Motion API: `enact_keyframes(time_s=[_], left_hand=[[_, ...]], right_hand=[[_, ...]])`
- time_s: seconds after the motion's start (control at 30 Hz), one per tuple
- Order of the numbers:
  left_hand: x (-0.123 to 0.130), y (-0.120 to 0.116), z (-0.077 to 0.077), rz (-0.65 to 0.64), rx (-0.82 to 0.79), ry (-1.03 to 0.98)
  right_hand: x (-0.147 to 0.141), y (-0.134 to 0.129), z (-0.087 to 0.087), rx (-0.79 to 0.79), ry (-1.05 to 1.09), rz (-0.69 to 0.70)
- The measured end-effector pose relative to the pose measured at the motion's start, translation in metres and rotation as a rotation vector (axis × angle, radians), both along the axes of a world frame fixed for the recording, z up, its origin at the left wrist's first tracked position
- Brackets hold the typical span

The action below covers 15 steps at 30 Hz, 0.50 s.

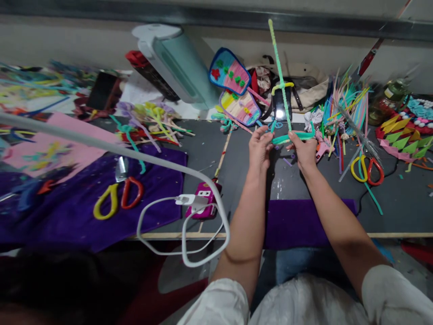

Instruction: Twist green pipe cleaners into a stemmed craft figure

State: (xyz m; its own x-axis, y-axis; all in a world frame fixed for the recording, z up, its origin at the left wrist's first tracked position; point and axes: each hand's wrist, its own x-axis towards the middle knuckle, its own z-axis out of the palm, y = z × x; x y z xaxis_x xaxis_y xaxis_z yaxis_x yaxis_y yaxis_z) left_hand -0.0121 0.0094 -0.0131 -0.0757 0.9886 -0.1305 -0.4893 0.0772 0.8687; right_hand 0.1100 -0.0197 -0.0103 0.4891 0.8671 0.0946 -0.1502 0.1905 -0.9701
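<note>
Both my hands hold a pipe cleaner figure [279,65] over the dark table. Its long stem, green below and yellow at the tip, stands up and leans left, with a yellow curved piece across it. At its lower end runs a green band of pipe cleaners [299,135]. My left hand [260,146] pinches the left end of that band, fingers closed. My right hand [303,149] is closed on its right part, thumb on top by the foot of the stem. Just behind my right hand lies a pink glue gun [324,146], partly hidden.
Red-and-yellow scissors [367,171] lie at right, near a heap of pipe cleaners [348,104]. Further left are a magenta power socket [204,198], a looping white cable [223,225], more scissors [118,194] on purple cloth [162,180], and a tall pale-green jug [182,67].
</note>
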Motion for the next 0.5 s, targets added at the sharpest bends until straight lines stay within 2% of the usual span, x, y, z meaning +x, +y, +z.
enact_keyframes(time_s=[0.1, 0.2, 0.4, 0.5], left_hand=[[0.004, -0.007, 0.008, 0.108, 0.130, 0.135], [0.006, -0.010, 0.012, 0.127, 0.249, 0.283], [0.004, -0.002, 0.000, 0.117, 0.428, 0.515], [0.004, 0.000, -0.005, 0.146, 0.462, 0.582]], right_hand=[[0.000, 0.000, 0.000, -0.013, -0.012, 0.001], [0.001, 0.001, -0.002, -0.014, -0.031, 0.010], [0.002, 0.001, -0.004, 0.000, -0.066, 0.006], [0.002, 0.001, -0.003, 0.009, -0.053, 0.003]])
